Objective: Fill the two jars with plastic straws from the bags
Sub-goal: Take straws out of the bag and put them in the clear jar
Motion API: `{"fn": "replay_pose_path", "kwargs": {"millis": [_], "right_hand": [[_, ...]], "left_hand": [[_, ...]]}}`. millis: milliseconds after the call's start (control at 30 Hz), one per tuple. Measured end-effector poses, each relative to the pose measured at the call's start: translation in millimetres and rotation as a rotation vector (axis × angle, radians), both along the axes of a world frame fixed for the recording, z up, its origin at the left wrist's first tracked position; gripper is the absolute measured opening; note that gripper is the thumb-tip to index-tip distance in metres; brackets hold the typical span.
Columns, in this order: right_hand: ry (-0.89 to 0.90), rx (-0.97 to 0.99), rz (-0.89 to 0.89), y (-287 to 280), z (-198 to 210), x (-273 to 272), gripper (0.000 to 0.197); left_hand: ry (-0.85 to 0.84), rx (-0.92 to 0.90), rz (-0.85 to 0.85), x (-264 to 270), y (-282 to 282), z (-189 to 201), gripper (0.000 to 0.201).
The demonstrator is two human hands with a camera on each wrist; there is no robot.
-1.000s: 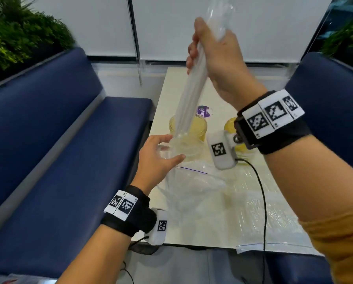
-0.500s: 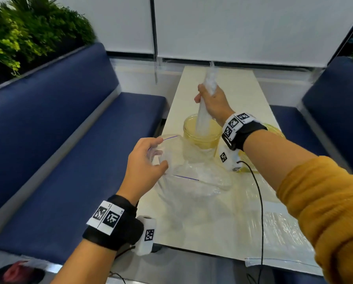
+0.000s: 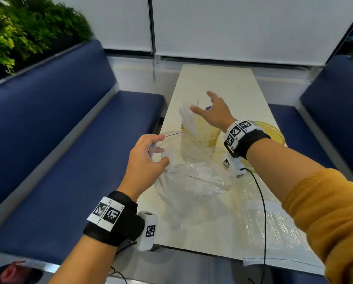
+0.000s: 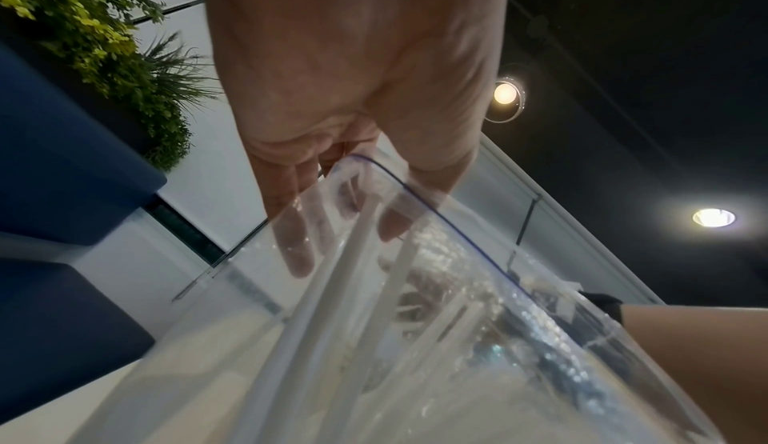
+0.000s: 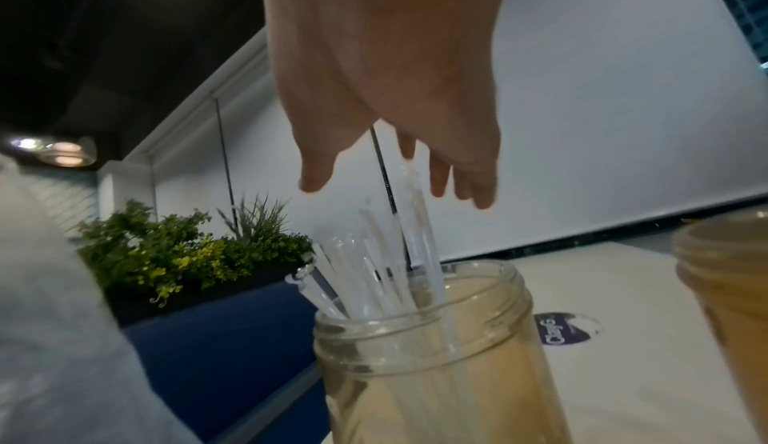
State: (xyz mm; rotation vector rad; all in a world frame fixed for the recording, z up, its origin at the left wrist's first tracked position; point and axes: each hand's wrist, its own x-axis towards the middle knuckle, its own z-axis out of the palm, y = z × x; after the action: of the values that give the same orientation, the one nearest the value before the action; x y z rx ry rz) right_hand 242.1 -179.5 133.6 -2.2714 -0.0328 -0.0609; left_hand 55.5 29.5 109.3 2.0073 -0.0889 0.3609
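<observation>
While the right hand (image 3: 216,115) hovers over it with fingers (image 5: 478,185) spread wide and holding nothing, the near jar (image 3: 200,140) on the pale worktop (image 3: 218,83) has a bunch of straws (image 3: 189,119) standing in it, fanned out and leaning left past the rim. It's a clear, yellowish-tinted round jar with a threaded neck; the straws look thin, white and translucent. The second jar (image 3: 274,134), same tint, sits just right of it behind the right wrist, and I can't tell what's inside. The left hand (image 3: 145,160) pinches the rim of a floppy clear zip bag (image 3: 192,181) with a purple seal line, fingers (image 4: 297,247) curled round the edge, holding the mouth open beside the near jar. A few straws show inside it in the wrist view. Another crinkly clear bag (image 3: 274,238) lies flat at the worktop's near edge.
</observation>
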Motion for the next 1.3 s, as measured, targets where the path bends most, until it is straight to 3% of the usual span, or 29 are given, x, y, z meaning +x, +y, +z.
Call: {"fn": "replay_pose_path", "kwargs": {"millis": [100, 200, 267, 300, 400, 467, 533, 567, 733, 900, 1033, 1133, 1200, 1300], "right_hand": [[0.099, -0.337, -0.044, -2.6, 8.6, -5.8, 0.100], [-0.160, -0.484, -0.045, 0.1, 37.2, -27.4, 0.071], [-0.356, -0.446, 0.021, 6.9, 62.9, -52.1, 0.039], [-0.370, -0.402, 0.092, 10.6, 74.0, -65.0, 0.034], [-0.031, -0.354, 0.382, 20.9, 91.4, -105.7, 0.041], [0.152, -0.561, 0.497, 22.6, 79.5, -121.3, 0.045], [0.110, -0.805, 0.504, 23.8, 56.2, -129.9, 0.053], [0.088, -0.797, 0.484, 23.3, 43.4, -131.8, 0.057], [0.148, -0.492, 0.490, 20.2, 2.6, -132.4, 0.077], [-0.053, -0.396, 0.359, 20.3, -5.5, -133.4, 0.054], [-0.060, -0.382, 0.365, 9.1, 0.6, -138.8, 0.037], [0.042, -0.626, 0.399, -0.8, 9.3, -142.8, 0.024], [0.098, -0.792, 0.414, -2.2, 12.9, -144.8, 0.025], [0.143, -0.892, 0.514, 0.1, 10.4, -147.3, 0.032]], "left_hand": [[0.030, 0.003, -0.024, 4.0, -4.2, 1.7, 0.055], [0.068, -0.014, -0.065, 8.2, -9.3, 1.8, 0.061], [0.076, -0.018, -0.087, 10.0, -15.1, 2.3, 0.063], [0.074, -0.016, -0.096, 10.8, -18.7, 3.2, 0.063], [0.074, -0.030, -0.126, 11.8, -29.2, 6.0, 0.065], [0.067, -0.042, -0.147, 10.9, -34.8, 6.2, 0.066], [0.049, -0.055, -0.169, 9.5, -40.3, 4.6, 0.067], [0.038, -0.066, -0.185, 9.0, -42.8, 3.4, 0.068], [0.060, -0.142, -0.225, 7.7, -48.0, -2.1, 0.073], [0.054, -0.185, -0.214, 5.1, -49.2, -3.9, 0.070], [0.067, -0.173, -0.203, 2.8, -51.9, -2.8, 0.069], [0.067, -0.133, -0.196, 4.0, -53.5, -3.6, 0.072], [0.065, -0.117, -0.199, 5.6, -55.8, -2.8, 0.072], [0.066, -0.114, -0.219, 7.1, -61.4, -1.3, 0.072]]}}
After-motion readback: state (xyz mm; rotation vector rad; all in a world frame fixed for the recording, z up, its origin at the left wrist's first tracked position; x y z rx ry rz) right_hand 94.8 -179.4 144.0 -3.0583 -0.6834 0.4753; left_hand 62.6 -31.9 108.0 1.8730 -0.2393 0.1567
